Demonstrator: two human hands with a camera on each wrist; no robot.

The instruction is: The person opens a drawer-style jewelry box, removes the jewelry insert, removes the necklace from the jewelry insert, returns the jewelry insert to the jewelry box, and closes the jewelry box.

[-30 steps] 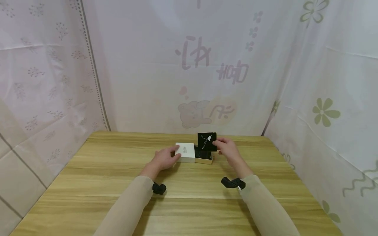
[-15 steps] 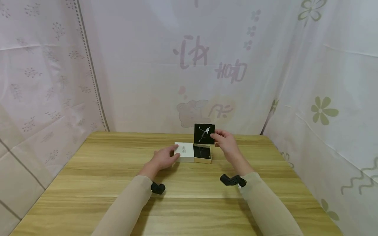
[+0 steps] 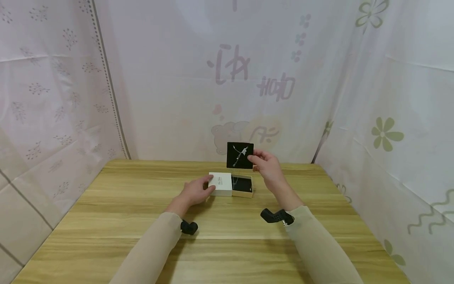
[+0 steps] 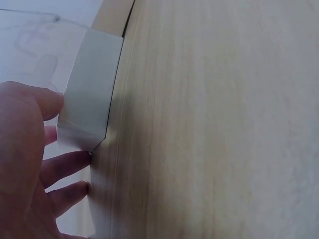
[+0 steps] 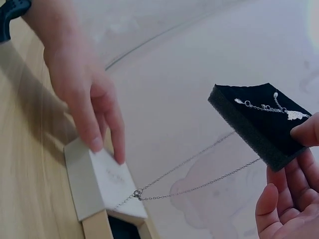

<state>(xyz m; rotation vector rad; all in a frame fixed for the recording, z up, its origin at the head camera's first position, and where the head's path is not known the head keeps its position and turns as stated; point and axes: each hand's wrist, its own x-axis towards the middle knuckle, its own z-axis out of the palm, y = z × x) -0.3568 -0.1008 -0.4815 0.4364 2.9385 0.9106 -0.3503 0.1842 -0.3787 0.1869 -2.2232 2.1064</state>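
Note:
My right hand pinches a square black foam jewelry pad by its right edge, thumb on the front, above the table. A silver necklace with a sparkling pendant lies on the pad's face; its thin chain hangs from behind the pad down to the box. On the table, a white box sleeve with small lettering has its tan drawer slid partly out to the right. The drawer has a black inside. My left hand holds the sleeve's left end between thumb and fingers.
The wooden table stretches around the box on all sides. Printed pale curtains hang behind the table and at both sides. Black wrist devices sit at both sleeve cuffs.
My right hand has raised the foam pad up and slightly left, away from the drawer, drawing out the chain. The left hand and the box have stayed in place.

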